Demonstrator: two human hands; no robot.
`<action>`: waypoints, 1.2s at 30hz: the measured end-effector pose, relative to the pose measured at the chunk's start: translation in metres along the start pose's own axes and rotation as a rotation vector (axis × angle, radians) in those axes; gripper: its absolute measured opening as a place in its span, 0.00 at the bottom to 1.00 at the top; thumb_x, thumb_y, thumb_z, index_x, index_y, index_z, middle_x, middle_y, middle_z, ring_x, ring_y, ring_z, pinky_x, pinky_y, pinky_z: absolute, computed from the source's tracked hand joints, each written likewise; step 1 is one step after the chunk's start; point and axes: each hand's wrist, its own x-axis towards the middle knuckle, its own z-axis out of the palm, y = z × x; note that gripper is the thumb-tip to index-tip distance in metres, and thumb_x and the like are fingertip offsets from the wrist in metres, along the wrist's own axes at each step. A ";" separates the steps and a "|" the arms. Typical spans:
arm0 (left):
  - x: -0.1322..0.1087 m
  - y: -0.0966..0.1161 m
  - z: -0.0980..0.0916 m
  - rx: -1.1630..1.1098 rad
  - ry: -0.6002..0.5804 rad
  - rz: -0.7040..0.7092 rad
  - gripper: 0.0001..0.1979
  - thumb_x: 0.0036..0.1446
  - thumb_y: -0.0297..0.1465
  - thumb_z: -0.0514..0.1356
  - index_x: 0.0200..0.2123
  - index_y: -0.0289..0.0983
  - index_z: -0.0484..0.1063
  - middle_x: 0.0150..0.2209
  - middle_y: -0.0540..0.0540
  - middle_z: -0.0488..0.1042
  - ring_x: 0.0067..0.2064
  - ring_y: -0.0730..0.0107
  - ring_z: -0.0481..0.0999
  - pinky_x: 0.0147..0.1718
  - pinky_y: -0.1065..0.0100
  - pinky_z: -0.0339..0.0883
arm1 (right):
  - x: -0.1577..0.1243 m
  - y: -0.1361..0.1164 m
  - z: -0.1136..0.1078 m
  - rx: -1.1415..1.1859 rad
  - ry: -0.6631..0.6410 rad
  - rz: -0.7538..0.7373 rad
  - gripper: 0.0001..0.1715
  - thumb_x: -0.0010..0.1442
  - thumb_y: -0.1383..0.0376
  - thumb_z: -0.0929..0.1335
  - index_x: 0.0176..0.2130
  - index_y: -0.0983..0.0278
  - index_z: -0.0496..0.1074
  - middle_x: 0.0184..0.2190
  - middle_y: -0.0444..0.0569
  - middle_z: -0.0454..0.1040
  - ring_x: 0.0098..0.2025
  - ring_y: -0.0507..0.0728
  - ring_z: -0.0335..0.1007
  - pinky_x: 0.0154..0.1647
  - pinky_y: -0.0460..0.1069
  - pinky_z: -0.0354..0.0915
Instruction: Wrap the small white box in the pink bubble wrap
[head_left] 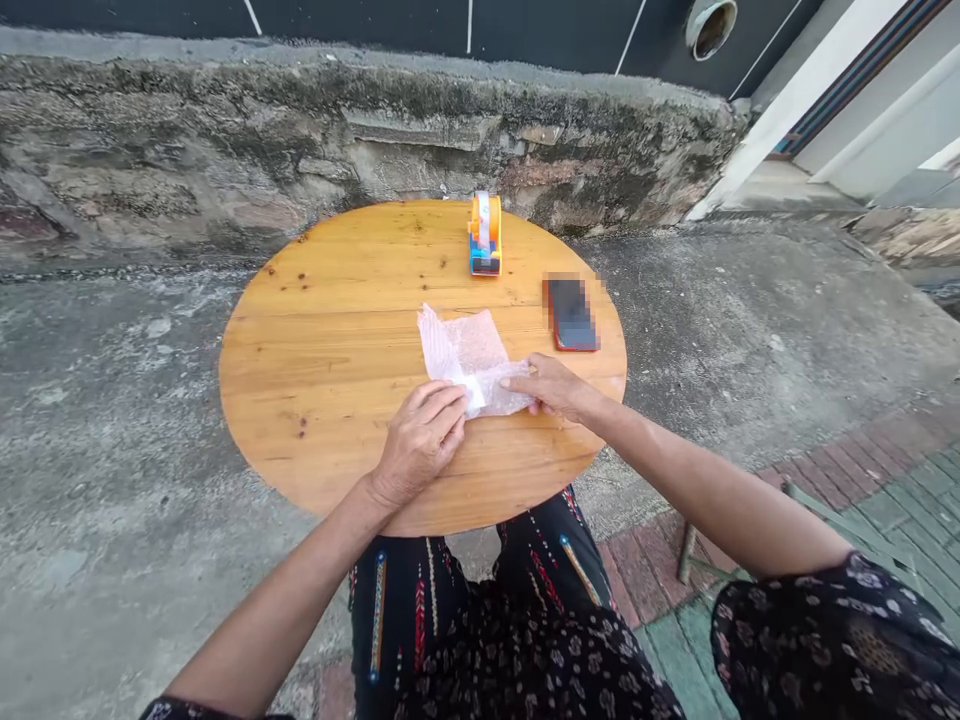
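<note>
A sheet of pinkish, translucent bubble wrap (pixel 484 338) lies on the wooden table, its near part folded over. Something small and white (pixel 474 393) shows at the fold, but I cannot make out what it is. My left hand (pixel 424 440) has its fingers together on the near left of the wrap, gripping the fold beside the white piece. At the right end, my right hand (pixel 559 388) pinches the wrap with the thumb on top and the other fingers partly hidden beneath.
The round wooden table (pixel 300 340) carries a tape dispenser (pixel 485 235) in orange and blue at its far edge. A dark-screened phone (pixel 574 315) with a red edge lies on the right. Behind stands a rough stone wall (pixel 247 160); a stool leg (pixel 686 552) shows at lower right.
</note>
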 end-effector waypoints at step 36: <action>0.007 -0.002 -0.004 -0.029 -0.043 0.055 0.10 0.60 0.21 0.55 0.39 0.34 0.75 0.43 0.41 0.77 0.48 0.58 0.71 0.48 0.56 0.72 | 0.000 -0.006 0.039 -0.660 0.296 -0.256 0.17 0.56 0.62 0.67 0.19 0.63 0.64 0.17 0.44 0.68 0.23 0.51 0.62 0.24 0.45 0.50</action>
